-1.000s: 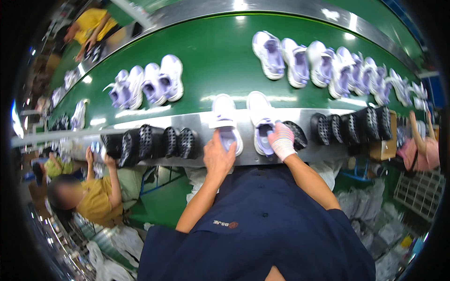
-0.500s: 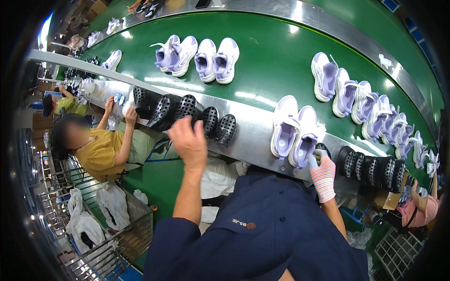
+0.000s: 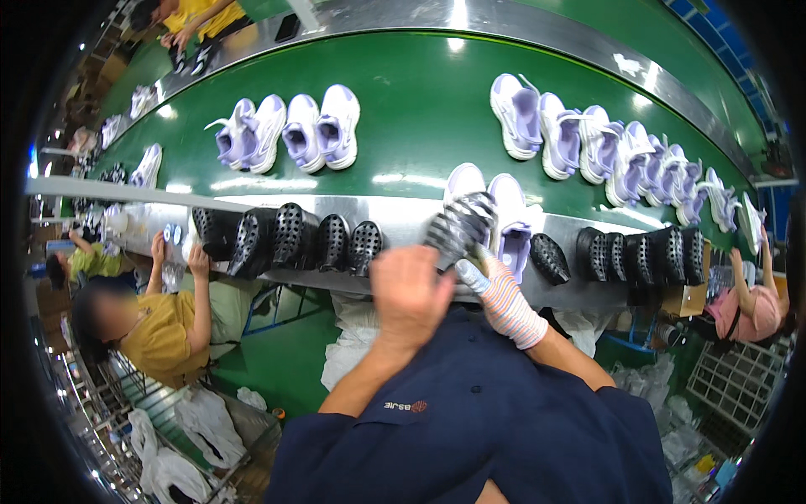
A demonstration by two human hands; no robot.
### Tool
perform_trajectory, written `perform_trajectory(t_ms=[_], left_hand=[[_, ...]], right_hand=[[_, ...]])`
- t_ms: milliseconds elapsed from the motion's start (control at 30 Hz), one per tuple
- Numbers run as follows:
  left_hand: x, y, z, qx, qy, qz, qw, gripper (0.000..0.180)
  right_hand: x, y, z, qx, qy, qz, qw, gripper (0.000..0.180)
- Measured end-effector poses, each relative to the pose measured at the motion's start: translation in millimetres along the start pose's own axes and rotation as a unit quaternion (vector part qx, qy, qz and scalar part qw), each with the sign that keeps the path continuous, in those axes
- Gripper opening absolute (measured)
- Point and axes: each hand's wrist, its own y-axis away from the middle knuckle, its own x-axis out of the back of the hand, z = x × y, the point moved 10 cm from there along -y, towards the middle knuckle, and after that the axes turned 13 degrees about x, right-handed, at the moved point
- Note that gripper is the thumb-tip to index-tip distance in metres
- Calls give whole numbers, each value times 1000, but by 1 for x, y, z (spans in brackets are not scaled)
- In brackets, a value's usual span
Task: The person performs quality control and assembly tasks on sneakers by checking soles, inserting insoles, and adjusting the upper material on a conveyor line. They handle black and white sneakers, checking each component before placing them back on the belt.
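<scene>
A blurred black holed form (image 3: 460, 228) is now held up in front of the pair of white and lilac shoes (image 3: 510, 200), and the opening of the left shoe is covered by it in this view. Half a second ago no form was raised there. By the right hand (image 3: 506, 307), in its striped glove, the lower end of the form is gripped between curled fingers; earlier that hand was set just beside the right shoe, low over the bench (image 3: 409, 220). The bare left hand (image 3: 411, 290) has been brought across from the row of black forms (image 3: 287, 235) at the left, where it was seen raised with fingers spread. It is now placed close against the held form's lower end, but it is smeared by motion, and whether its grip is closed on anything cannot be told. The pair is left standing side by side, toes pointed away, on the bench edge. A single black form (image 3: 550, 258) is seen lying just right of the pair. More white and lilac shoes (image 3: 340, 126) are lined up on the green surface (image 3: 411, 109) beyond.
</scene>
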Motion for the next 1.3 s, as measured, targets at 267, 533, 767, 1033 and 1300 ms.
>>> perform_trajectory(t_ms=[267, 533, 767, 1033, 1300], left_hand=[[-149, 13, -56, 346, 491, -232, 765, 36], [-194, 21, -59, 424, 431, -199, 771, 21], [-156, -45, -28, 140, 87, -47, 985, 25], [-199, -34, -23, -17, 174, -237, 956, 28], [-207, -36, -53, 26, 159, -251, 954, 28]], right_hand=[[21, 48, 50, -201, -144, -91, 965, 42], [58, 42, -10, -41, 505, -49, 861, 61], [88, 22, 13, -64, 536, -47, 841, 44], [81, -19, 47, -108, 561, -78, 817, 23], [27, -20, 56, 109, 658, -48, 743, 25]])
